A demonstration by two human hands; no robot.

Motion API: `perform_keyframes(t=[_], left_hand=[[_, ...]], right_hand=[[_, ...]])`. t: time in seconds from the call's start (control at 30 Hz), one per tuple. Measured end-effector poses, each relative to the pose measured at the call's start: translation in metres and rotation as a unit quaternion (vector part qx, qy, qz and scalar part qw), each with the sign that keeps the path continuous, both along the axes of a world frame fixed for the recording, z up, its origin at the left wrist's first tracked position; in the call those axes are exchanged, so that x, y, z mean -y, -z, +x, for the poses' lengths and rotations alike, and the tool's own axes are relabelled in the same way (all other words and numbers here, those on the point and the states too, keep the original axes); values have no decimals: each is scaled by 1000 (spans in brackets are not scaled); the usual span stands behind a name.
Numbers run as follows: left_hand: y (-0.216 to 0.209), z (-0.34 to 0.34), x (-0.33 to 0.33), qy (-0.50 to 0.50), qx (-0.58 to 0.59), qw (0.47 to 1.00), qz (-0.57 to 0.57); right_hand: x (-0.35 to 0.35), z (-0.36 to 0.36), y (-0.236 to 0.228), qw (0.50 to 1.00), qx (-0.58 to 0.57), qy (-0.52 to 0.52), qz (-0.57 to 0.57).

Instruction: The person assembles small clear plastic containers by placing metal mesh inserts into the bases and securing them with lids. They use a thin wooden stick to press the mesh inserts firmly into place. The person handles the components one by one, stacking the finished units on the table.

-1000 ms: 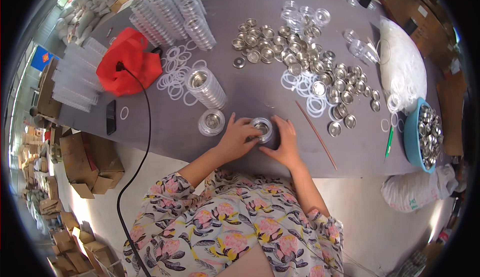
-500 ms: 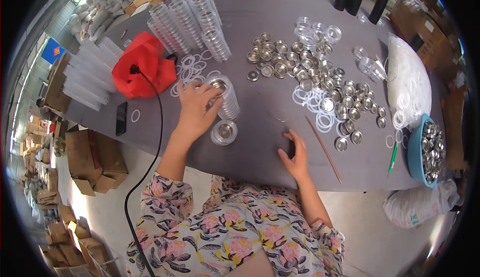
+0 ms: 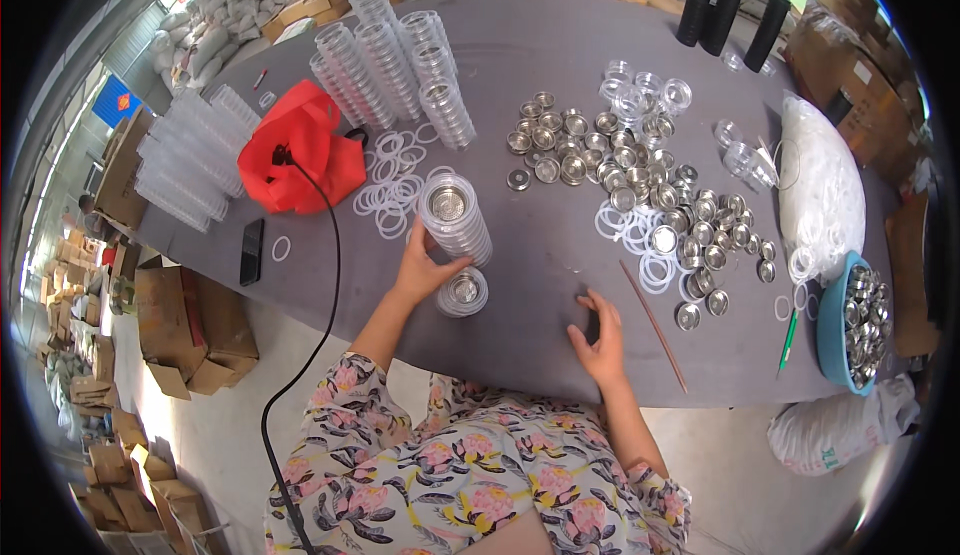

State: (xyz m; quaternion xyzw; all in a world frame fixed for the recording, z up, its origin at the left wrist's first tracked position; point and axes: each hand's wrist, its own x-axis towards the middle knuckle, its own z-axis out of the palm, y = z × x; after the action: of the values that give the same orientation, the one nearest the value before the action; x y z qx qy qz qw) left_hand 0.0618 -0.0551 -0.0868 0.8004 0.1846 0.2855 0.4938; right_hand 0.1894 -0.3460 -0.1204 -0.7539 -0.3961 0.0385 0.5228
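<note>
A leaning stack of round clear plastic cases point(image 3: 470, 230) stands before me, with a silver metal cup point(image 3: 449, 203) in its top case. My left hand point(image 3: 425, 270) is closed round the lower part of this stack, its thumb across the near side and its fingers partly hidden behind the left side. Just nearer, a shorter clear case point(image 3: 463, 293) also has a metal cup inside. Well to the right, my right hand point(image 3: 600, 345) hovers over or rests on the table near its front edge, fingers apart, with nothing in it.
White rings point(image 3: 395, 180) lie beyond my left hand, near a red bag point(image 3: 300, 160) with a black cable point(image 3: 335, 285). Tall clear stacks point(image 3: 385, 65) stand behind. Loose metal cups point(image 3: 610, 155), a brown stick point(image 3: 655, 327), a green pen point(image 3: 789, 340) and a blue basin point(image 3: 832, 325) are rightward.
My left hand has come down from the top of the stack to its lower side and closed round it. My right hand stays open, nearly in the same place.
</note>
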Motion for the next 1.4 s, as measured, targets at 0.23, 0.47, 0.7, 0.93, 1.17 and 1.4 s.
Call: perform_keyframes(t=[0.23, 0.47, 0.7, 0.93, 1.17, 1.4], left_hand=[[-4, 8, -27, 127, -96, 985, -67], [-33, 9, -21, 137, -139, 978, -69], [1, 11, -23, 80, -58, 994, -36], [6, 16, -29, 88, -101, 991, -24], [0, 20, -26, 107, -120, 986, 34], [-7, 18, -27, 58, -39, 997, 23]], right_hand=[[0, 1, 0, 1000, 13, 2, -8], [-1, 0, 0, 1000, 22, 6, -19], [-2, 1, -1, 1000, 21, 0, -22], [-2, 1, 0, 999, 46, -1, -28], [-2, 0, -4, 998, 44, 0, -33], [0, 1, 0, 998, 49, -5, -35]])
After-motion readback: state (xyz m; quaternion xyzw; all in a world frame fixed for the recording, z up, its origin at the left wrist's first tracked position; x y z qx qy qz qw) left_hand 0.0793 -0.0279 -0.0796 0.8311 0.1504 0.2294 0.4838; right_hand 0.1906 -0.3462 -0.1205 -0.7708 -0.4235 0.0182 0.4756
